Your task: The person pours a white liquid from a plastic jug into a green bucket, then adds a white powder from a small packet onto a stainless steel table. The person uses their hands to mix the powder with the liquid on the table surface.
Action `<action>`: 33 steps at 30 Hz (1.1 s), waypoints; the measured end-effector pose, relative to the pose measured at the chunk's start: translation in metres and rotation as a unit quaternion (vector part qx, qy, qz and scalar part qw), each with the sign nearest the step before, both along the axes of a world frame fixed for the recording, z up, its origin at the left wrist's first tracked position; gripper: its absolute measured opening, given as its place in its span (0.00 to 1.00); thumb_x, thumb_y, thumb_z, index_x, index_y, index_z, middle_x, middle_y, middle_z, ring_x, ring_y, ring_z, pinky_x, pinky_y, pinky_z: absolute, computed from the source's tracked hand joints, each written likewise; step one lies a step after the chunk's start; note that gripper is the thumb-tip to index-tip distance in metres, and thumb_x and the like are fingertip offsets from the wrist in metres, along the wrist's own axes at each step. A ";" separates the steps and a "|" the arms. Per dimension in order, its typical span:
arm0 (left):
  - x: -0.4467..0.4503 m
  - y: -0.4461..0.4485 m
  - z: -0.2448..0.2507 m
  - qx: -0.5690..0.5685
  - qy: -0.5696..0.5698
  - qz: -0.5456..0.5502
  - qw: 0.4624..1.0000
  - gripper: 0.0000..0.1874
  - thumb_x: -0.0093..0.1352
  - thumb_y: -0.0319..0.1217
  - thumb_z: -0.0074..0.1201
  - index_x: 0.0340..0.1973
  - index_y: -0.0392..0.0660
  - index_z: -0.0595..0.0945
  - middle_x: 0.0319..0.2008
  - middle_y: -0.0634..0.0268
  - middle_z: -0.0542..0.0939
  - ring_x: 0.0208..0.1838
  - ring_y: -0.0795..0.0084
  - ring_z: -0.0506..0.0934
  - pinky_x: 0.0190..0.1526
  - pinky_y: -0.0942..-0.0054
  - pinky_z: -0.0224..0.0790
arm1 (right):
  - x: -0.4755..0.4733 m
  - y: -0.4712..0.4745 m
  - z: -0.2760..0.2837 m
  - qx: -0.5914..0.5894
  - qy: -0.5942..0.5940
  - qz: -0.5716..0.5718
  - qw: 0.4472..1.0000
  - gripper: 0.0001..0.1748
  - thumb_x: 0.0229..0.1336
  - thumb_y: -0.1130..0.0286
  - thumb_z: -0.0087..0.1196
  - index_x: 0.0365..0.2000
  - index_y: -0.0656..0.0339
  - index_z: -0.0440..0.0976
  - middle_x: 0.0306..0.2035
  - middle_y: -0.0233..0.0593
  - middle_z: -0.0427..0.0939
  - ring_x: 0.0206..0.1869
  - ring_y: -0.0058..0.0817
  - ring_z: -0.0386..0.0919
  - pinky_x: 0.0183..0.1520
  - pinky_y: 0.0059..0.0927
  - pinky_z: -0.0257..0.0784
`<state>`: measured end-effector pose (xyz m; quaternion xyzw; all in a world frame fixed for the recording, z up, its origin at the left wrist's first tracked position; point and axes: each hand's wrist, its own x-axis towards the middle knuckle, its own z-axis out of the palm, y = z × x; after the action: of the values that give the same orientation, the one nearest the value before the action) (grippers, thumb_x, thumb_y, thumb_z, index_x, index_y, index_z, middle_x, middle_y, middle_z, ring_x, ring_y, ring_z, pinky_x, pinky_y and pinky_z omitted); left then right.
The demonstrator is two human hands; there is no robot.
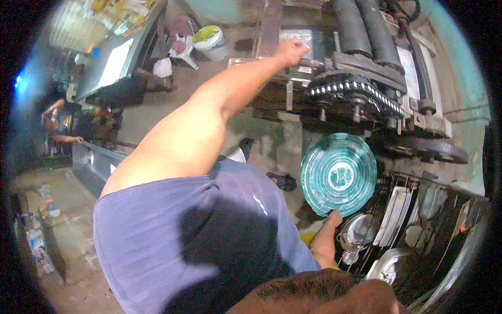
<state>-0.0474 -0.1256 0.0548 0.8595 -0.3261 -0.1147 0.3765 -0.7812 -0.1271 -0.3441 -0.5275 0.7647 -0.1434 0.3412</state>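
Observation:
My left arm stretches out to a roller machine (349, 70), where my left hand (292, 52) is near a metal shaft and a pale flat plate (300, 35). Its fingers are curled, with a small whitish spot at their tips; whether they hold something I cannot tell. With its fingers at the rim, my right hand (334, 218) grips a round teal plastic basin (355, 157). Concentric rings and whitish wear mark the basin's face, which is turned up towards me. A drive chain (362, 87) runs along the machine's near side, below two dark rollers (353, 29).
A wheel (435, 150) juts from the machine's side. Below it is a wire rack (427, 219) of pale containers. A white bucket (213, 49) with green stuff stands near a white plastic chair (186, 57) and a dark table (131, 64). At far left, another person's hand (78, 139) touches a grey panel.

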 end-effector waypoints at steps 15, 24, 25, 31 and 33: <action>-0.008 0.073 -0.014 -0.179 -0.081 -0.052 0.979 0.22 0.69 0.45 0.51 0.51 0.42 0.81 0.44 0.53 0.83 0.52 0.47 0.79 0.57 0.50 0.70 | 0.242 0.133 0.168 0.247 -0.025 0.352 0.902 0.17 0.55 0.65 0.59 0.38 0.71 0.76 0.33 0.42 0.80 0.35 0.37 0.78 0.39 0.39 0.73; 0.126 0.398 -0.109 -0.152 0.049 0.147 0.976 0.13 0.66 0.40 0.59 0.37 0.44 0.86 0.31 0.53 0.85 0.37 0.57 0.83 0.43 0.59 0.74 | 0.385 0.075 0.165 0.224 0.022 0.538 0.812 0.17 0.58 0.63 0.60 0.41 0.66 0.76 0.33 0.39 0.80 0.34 0.33 0.78 0.38 0.33 0.73; 0.135 0.458 -0.132 -0.091 0.046 0.193 0.976 0.14 0.66 0.42 0.59 0.33 0.43 0.86 0.31 0.52 0.84 0.37 0.58 0.83 0.41 0.57 0.73 | 0.412 0.069 0.164 0.221 0.016 0.565 0.794 0.17 0.59 0.63 0.60 0.41 0.66 0.76 0.33 0.38 0.80 0.34 0.33 0.78 0.38 0.32 0.73; 0.036 0.655 -0.132 0.146 0.097 0.397 0.901 0.21 0.70 0.48 0.51 0.36 0.42 0.85 0.37 0.49 0.84 0.45 0.47 0.81 0.47 0.51 0.71 | 0.564 0.065 0.165 0.240 -0.093 0.669 0.698 0.17 0.61 0.61 0.60 0.43 0.62 0.75 0.33 0.36 0.80 0.34 0.30 0.77 0.38 0.28 0.73; -0.023 0.679 -0.120 0.161 0.129 0.492 0.846 0.21 0.70 0.48 0.51 0.35 0.41 0.85 0.36 0.49 0.84 0.45 0.46 0.81 0.47 0.50 0.72 | 0.623 0.095 0.179 0.236 -0.142 0.691 0.669 0.17 0.61 0.61 0.61 0.44 0.61 0.75 0.33 0.35 0.80 0.34 0.29 0.77 0.37 0.26 0.73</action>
<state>-0.0702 0.5533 -0.0651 0.9332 0.2142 -0.0746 0.2787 -0.1580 -0.0320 -0.1649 -0.7801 0.1322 0.2450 0.5602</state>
